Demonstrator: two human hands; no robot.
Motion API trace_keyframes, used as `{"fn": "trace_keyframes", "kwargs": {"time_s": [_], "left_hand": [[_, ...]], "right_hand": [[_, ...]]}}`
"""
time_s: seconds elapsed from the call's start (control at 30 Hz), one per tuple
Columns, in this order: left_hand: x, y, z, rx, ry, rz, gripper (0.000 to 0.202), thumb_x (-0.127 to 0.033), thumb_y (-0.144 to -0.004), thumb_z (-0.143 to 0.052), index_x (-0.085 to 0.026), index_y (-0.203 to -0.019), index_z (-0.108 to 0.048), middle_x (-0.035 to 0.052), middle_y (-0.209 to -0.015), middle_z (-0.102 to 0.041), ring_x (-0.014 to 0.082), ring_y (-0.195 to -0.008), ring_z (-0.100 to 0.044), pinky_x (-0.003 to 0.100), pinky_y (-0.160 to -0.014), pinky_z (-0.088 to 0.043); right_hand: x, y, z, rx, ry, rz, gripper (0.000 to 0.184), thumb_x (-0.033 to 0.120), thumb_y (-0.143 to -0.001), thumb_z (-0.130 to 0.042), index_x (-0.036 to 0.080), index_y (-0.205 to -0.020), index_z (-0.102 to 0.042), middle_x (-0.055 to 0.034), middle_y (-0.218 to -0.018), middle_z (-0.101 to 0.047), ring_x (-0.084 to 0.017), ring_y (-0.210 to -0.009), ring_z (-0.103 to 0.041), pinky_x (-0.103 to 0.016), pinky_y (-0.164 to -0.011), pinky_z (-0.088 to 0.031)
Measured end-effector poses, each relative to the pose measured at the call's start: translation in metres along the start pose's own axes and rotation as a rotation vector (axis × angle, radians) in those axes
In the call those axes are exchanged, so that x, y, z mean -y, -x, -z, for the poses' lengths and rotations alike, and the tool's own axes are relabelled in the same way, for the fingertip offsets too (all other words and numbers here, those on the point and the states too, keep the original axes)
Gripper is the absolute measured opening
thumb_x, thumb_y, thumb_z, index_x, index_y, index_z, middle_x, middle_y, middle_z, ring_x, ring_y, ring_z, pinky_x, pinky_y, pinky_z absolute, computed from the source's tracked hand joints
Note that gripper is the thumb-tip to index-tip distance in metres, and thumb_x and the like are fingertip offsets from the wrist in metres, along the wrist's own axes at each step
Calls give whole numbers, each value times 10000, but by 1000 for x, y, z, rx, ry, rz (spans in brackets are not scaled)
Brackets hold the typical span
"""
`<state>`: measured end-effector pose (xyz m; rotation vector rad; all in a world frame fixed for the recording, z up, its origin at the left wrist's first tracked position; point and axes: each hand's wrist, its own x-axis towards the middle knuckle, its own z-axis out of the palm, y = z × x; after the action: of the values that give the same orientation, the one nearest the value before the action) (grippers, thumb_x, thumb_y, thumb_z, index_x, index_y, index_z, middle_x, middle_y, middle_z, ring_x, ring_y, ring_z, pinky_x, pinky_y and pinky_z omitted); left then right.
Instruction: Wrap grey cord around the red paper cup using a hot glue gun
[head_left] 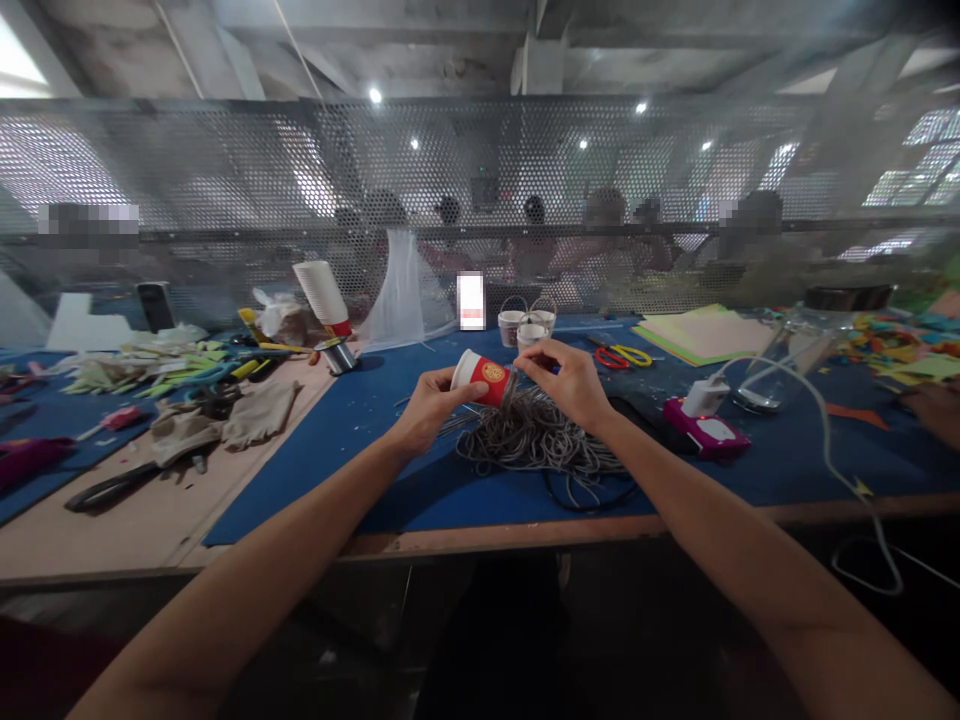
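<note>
Blue tabletop (315, 470): left hand (426, 410) grips paper cup (480, 373), right hand (574, 380) pinches cord (517, 432)

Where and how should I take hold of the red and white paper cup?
Best hold the red and white paper cup by its side wall, probably from the left, thumb on the near side, as your left hand does. It is tilted, white end up and left, so this leaves the red end open to your right hand by the gray cord.

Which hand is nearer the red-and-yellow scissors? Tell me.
Right. The right hand is just left of the scissors; the left hand is farther left, holding the red-and-white cup.
</note>
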<state>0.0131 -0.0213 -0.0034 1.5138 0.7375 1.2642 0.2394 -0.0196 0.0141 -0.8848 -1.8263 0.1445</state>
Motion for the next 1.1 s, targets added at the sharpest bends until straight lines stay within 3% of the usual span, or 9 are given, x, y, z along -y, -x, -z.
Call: {"fn": "trace_keyframes", "kwargs": {"time_s": [0.43, 0.63, 0.9, 1.1], "left_hand": [[-4, 2, -2, 31, 55, 21, 205, -293, -740, -823, -166, -899, -793, 52, -877, -766, 162, -778, -664, 294, -809, -516], [-6, 2, -3, 18, 91, 55, 240, -304, -708, -843, -146, -880, -789, 62, -855, -765, 170, -754, -671, 310, -804, -525], [-6, 2, -3, 37, 143, 61, 272, -325, -712, -845, -136, -899, -789, 77, -887, -764, 184, -789, -677, 323, -836, -518], [-6, 0, -2, 12, 150, 38, 248, -319, -720, -843, -139, -882, -787, 60, -874, -759, 165, -811, -657, 304, -870, -492]], "right_hand": [[-3, 0, -1, 43, -75, -75, 195, 400, -903, -657, 218, -867, -717, -16, -775, -682, -158, -703, -589, -300, -685, -455], [-3, -1, -2, 86, -147, -175, 246, 441, -885, -660, 203, -861, -719, -7, -730, -659, -147, -657, -566, -283, -644, -453], [-15, -1, -2, 150, -179, -199, 259, 447, -907, -621, 207, -898, -718, 20, -647, -619, -129, -552, -551, -273, -582, -448], [-16, -1, -2, 244, -292, -195, 255, 344, -900, -608, 207, -1098, -691, -35, -910, -713, -143, -649, -647, -306, -673, -535]]}}
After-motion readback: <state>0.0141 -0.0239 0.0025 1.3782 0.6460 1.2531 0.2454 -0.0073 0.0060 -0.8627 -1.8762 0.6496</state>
